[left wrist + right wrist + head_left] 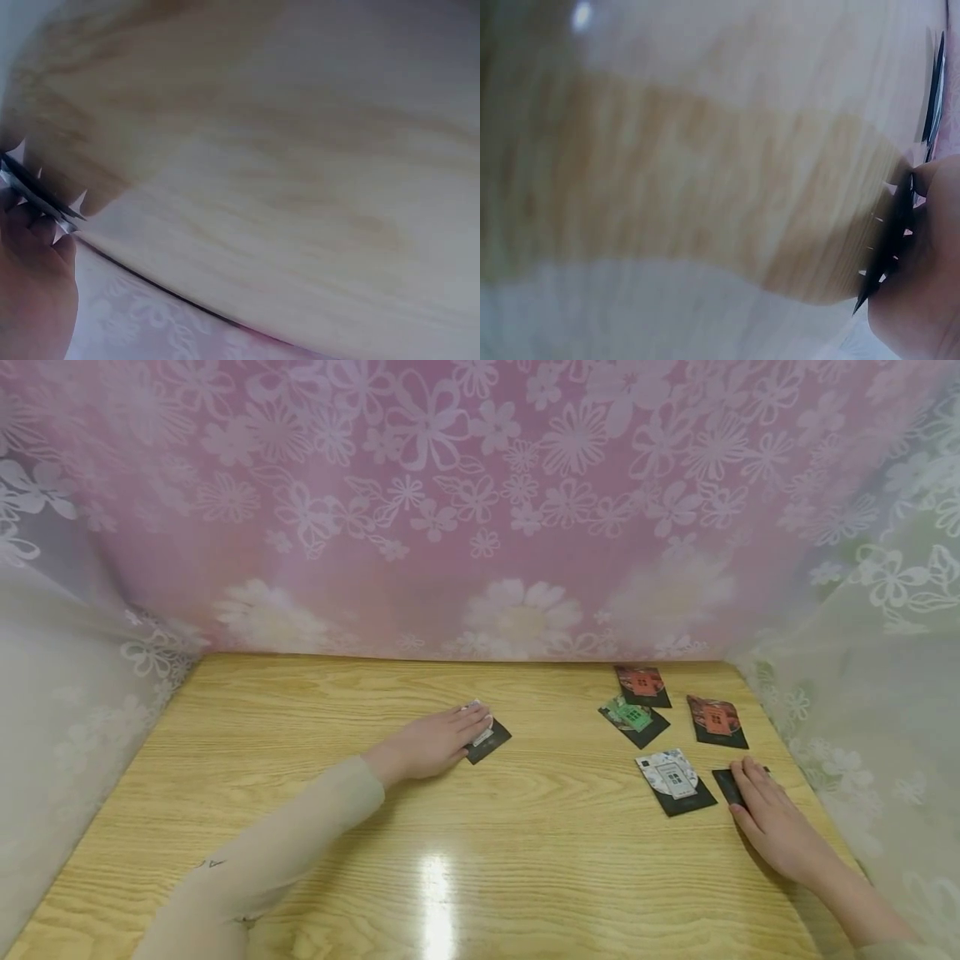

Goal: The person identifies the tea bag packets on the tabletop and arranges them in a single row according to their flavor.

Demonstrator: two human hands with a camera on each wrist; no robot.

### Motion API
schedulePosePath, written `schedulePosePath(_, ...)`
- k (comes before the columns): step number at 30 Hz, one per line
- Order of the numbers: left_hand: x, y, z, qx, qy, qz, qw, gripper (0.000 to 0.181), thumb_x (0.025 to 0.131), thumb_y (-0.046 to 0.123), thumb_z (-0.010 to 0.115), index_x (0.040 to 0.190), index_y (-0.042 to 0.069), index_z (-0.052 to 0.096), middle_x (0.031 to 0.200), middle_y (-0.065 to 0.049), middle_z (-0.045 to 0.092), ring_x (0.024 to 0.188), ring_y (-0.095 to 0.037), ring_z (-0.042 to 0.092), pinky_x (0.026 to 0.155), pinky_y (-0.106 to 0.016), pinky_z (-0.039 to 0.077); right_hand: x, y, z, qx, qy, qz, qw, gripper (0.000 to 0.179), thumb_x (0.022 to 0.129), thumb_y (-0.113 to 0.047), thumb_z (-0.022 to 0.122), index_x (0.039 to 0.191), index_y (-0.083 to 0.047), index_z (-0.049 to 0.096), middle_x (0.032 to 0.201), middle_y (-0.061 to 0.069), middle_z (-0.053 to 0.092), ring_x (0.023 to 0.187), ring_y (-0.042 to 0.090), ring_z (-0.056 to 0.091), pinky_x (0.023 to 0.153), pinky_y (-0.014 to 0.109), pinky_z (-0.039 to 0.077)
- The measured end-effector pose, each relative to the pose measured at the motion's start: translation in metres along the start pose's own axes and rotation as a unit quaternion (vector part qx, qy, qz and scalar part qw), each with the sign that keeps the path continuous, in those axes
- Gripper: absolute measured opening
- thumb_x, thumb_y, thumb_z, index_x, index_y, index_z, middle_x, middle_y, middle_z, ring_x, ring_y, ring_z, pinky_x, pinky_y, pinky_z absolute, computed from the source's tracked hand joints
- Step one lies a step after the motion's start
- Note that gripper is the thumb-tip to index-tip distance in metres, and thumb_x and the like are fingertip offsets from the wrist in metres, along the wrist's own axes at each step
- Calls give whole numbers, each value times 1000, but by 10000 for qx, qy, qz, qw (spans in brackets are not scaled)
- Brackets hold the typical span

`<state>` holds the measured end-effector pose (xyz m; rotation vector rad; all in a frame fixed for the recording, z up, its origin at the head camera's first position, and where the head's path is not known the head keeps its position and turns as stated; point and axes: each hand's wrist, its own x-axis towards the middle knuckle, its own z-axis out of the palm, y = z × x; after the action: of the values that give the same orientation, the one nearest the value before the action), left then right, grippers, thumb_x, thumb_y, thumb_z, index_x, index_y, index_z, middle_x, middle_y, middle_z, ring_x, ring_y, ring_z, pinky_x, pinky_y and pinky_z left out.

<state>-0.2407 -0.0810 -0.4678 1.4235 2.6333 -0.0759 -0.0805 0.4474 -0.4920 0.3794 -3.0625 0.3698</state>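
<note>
My left hand [438, 743] rests with fingers extended on a flat black-and-white packet [491, 745] near the middle of the table. Its palm and fingers hide the packet's upper left part. At the right, my right hand [776, 827] lies over a dark packet [726, 783], fingers stretched across it and thumb along its near left edge. Most of that packet is covered. In the left wrist view, fingertips touch the thin edge of the packet [39, 193]. The right wrist view shows a dark packet [889, 244] edge-on under the fingers.
Left of my right hand lies a white-labelled packet [677, 782]. Beyond it, a green-labelled packet [633, 718] touches a red-labelled one [642, 685]; another red-labelled packet [717, 721] lies to their right. Floral curtains [480, 527] border the wooden table [315, 710] at back and sides.
</note>
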Motion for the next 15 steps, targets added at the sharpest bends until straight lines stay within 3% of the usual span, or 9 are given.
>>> schedulePosePath(9,-37,-23,5,-490,105,-392,9980,61,115,22,43,171,8,21,179,-10,18,167,-27,17,138,-42,19,1,2,1,-44,28,-47,10000,62,115,-13,41,163,16,15,168,44,12,165,45,-6,134,32,-20)
schedulePosePath(15,-63,-40,11,-394,370,-520,9972,61,113,18,47,169,5,27,177,-13,24,165,-31,23,137,-46,24,0,3,2,-113,143,-142,9997,62,115,-12,42,163,17,17,167,44,14,166,42,-7,131,25,-22)
